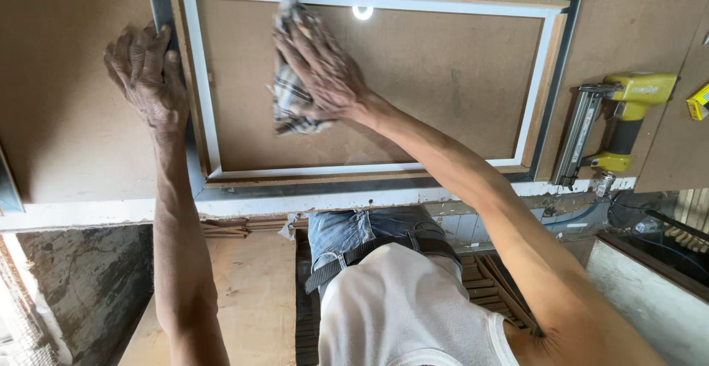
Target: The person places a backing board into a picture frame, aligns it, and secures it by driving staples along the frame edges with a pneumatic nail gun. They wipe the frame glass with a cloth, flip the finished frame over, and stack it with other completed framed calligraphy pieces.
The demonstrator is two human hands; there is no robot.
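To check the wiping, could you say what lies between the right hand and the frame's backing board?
A checked cloth lies under the right hand, pressed on the backing board, in the head view.
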